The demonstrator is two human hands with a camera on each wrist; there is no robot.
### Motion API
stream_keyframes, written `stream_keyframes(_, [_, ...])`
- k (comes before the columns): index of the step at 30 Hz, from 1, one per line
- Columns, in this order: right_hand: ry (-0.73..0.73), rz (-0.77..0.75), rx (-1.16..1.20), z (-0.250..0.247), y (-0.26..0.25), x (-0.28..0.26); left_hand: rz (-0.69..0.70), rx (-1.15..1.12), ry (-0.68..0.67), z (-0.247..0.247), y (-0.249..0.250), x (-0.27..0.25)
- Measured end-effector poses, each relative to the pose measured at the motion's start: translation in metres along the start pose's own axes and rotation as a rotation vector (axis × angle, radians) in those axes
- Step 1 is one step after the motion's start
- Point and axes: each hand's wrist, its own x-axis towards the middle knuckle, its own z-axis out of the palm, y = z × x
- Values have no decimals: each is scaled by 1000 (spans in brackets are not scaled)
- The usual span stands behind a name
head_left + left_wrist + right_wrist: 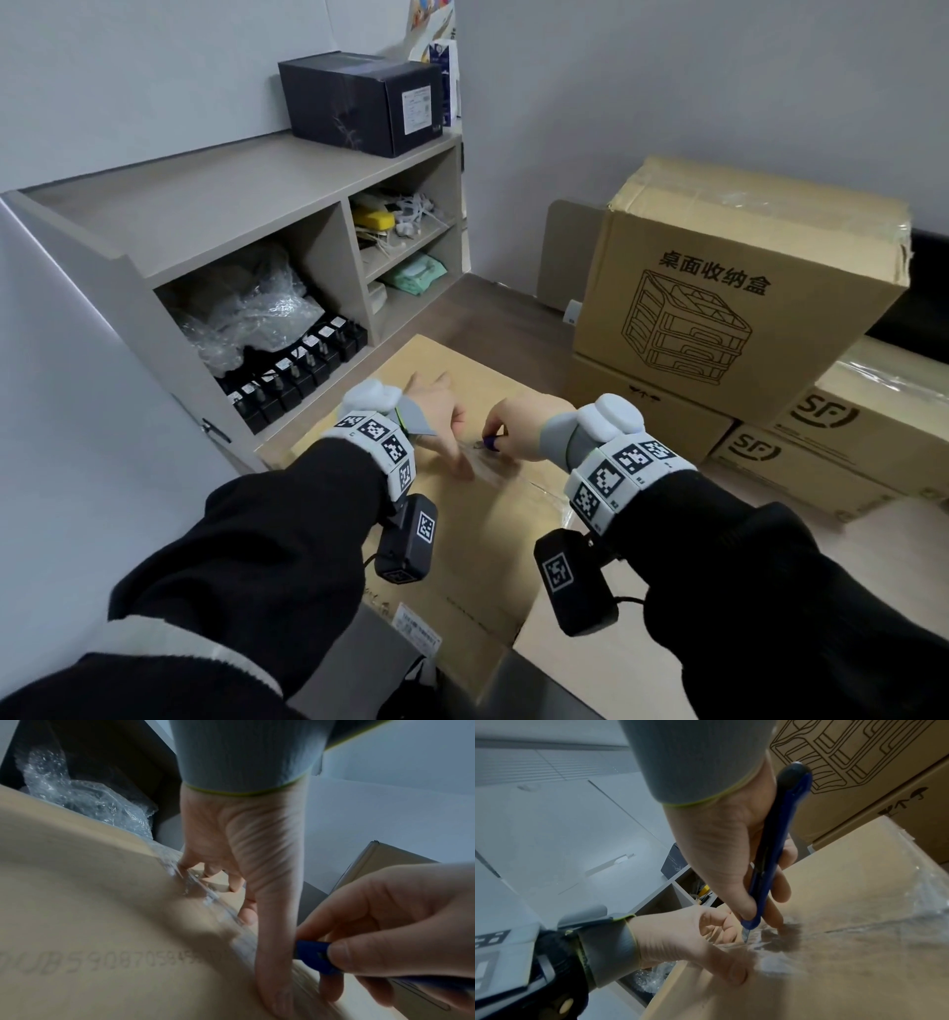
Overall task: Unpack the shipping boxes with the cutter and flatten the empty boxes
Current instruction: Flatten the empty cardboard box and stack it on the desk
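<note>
A brown cardboard box (462,555) stands right in front of me, its top seam sealed with clear tape (518,473). My right hand (513,426) grips a blue cutter (492,442), and in the right wrist view the cutter (780,841) stands steeply with its blade tip (745,935) on the tape. My left hand (441,416) lies spread on the box top just left of the blade. The left wrist view shows the left hand (244,845) pressing down beside the tape (205,894), its thumb close to the cutter (311,955).
A grey shelf unit (231,205) stands to the left, holding bubble wrap (246,308) and a row of black chargers (298,370); a black box (359,103) sits on top. Stacked cardboard boxes (729,298), some marked SF (832,437), fill the right.
</note>
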Motion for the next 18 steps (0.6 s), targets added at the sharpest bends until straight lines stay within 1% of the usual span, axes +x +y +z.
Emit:
stream_keyframes(4, [-42,-31,-19,2,-1,1,-14,-18,11,0,1,-2])
stream_keyframes(9, [-87,-24,-57,3,3,-4,-14,-32,-24,-1,1,-1])
stream_keyframes(13, [-126,-47,14,2,19,-16,-11,-12,-34,0,-1,2])
stream_keyframes(18, [-140,4,115,4,34,-30,0,-5,-9,-2,-2,5])
